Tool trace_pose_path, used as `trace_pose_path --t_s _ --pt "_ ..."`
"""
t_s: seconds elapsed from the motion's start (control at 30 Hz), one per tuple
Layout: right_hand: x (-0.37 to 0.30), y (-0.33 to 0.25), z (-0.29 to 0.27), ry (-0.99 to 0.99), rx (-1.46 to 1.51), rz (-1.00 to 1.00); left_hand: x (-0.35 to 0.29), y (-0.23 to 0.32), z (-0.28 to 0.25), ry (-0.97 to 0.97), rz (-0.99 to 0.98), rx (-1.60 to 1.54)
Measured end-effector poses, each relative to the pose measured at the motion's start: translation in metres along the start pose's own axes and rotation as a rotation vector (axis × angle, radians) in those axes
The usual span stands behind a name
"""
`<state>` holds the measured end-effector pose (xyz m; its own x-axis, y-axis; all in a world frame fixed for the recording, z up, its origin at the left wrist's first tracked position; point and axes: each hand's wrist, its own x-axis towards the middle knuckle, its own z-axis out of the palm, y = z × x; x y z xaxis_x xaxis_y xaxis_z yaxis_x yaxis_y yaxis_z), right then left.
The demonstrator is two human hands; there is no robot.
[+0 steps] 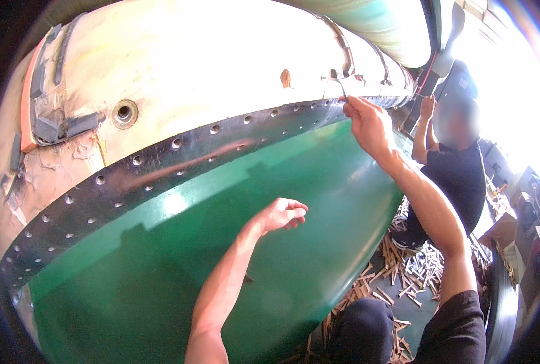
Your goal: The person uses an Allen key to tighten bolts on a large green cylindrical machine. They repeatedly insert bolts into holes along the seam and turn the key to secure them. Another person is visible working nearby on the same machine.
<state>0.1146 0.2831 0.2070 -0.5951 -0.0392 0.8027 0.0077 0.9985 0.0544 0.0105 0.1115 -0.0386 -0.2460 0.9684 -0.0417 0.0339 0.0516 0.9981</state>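
My right hand (370, 125) is raised at the black, hole-lined edge band (191, 145) of a large pale curved shell (203, 67). Its fingertips pinch a thin dark curved strip (344, 91), whose upper end reaches toward the shell's surface. Lower and to the left, my left hand (280, 215) is held over the smooth green curved surface (221, 267), apart from the band. Its fingers are curled in with the thumb against them; whatever may be inside is hidden. Two rows of round holes run along the band.
A co-worker (458, 164) in dark clothes sits at the right with raised hands by the shell's far end. Many loose wooden strips (415, 270) litter the floor there. On the shell are a round metal fitting (125, 113) and dark patches (69, 126) with an orange strip (28, 103).
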Motion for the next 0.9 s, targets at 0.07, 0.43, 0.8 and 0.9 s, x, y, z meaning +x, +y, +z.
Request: trace_pose_path --t_s 0.07,0.43,0.8,0.9 --pt "-0.003 0.000 0.001 -0.024 0.046 0.045 -0.002 0.005 0.001 0.014 -0.009 0.004" --pt "-0.023 -0.021 0.027 0.046 0.373 0.259 -0.025 0.023 0.000 0.058 0.021 0.004" --pt "-0.038 0.034 0.049 0.149 0.424 0.753 -0.124 0.124 0.043 0.254 0.406 0.401" --pt "-0.006 -0.081 0.081 -0.022 0.775 1.217 -0.229 0.164 0.045 0.243 0.573 0.341"
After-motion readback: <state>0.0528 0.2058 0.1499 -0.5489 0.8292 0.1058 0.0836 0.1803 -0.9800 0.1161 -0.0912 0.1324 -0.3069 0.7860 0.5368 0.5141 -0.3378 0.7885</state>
